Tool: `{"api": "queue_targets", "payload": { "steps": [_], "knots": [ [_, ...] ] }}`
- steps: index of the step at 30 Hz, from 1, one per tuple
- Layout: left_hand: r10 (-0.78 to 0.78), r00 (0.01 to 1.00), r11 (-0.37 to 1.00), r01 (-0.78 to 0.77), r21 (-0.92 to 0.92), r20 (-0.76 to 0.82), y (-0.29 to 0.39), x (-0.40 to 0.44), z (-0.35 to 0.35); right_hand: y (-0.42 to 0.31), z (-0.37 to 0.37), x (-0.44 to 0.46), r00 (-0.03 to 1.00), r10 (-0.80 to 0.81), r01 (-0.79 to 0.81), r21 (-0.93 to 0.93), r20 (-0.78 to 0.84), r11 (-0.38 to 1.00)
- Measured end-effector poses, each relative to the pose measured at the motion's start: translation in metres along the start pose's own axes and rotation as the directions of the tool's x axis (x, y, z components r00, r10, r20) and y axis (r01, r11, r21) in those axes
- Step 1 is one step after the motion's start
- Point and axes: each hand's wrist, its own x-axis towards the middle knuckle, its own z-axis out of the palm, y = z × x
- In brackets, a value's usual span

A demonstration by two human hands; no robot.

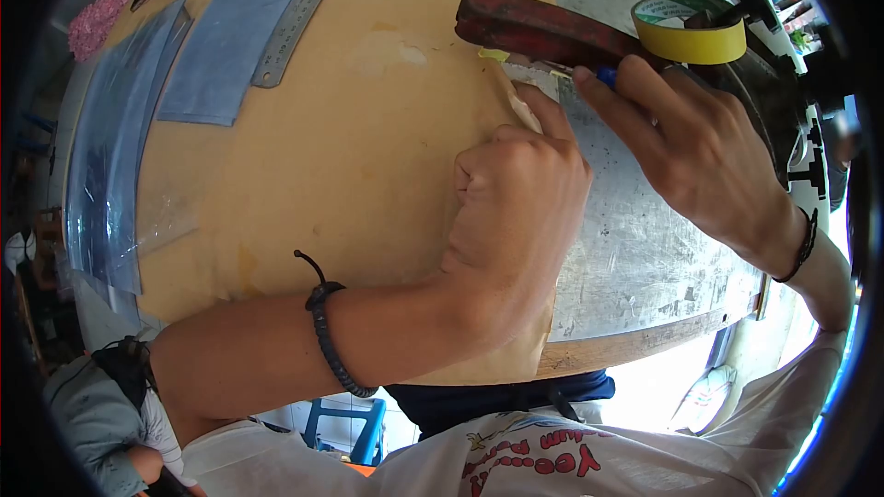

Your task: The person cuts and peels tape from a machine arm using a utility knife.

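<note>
My left hand is curled closed at the right edge of a large tan sheet. Its fingers pinch a raised, pale part of that edge. Between the fingers of my right hand is a thin tool with a blue handle. The tool's shaft points left, toward a small yellow smear at the sheet's edge; its exact tip is hard to make out. Just beyond both hands lies a long, worn dark-red block.
A yellow tape roll sits at the far right. A scuffed metal plate lies beside the sheet. On the left are a steel ruler, blue-grey strips, plastic-wrapped material and pink beads. Another person's arm shows at lower left.
</note>
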Motion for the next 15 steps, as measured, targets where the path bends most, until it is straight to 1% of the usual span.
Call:
{"api": "queue_targets", "payload": {
  "steps": [7, 10, 13, 14, 15],
  "knots": [
    [-0.004, 1.0, 1.0, 0.004, -0.016, 0.001, 0.001, 0.0, 0.001, -0.004, 0.006, 0.009, 0.999, -0.04, 0.04, -0.001, 0.007, 0.999],
    [-0.009, 1.0, 1.0, 0.009, -0.022, 0.005, -0.001, 0.001, 0.0, -0.008, 0.005, 0.012, 0.999, -0.025, 0.024, -0.021, -0.027, 0.999],
    [-0.013, 1.0, 1.0, 0.013, -0.019, -0.022, 0.0, 0.0, 0.002, -0.006, 0.002, 0.012, 0.992, -0.041, 0.054, -0.106, 0.12, 0.993],
    [-0.011, 0.999, 1.0, 0.011, -0.009, -0.039, 0.0, 0.0, 0.004, -0.004, 0.002, 0.008, 0.994, -0.029, 0.038, -0.085, 0.109, 0.996],
    [-0.007, 1.0, 1.0, 0.007, -0.012, -0.023, 0.0, -0.001, 0.003, -0.001, 0.003, 0.002, 0.995, -0.024, 0.03, -0.063, 0.102, 0.998]
  ]
}}
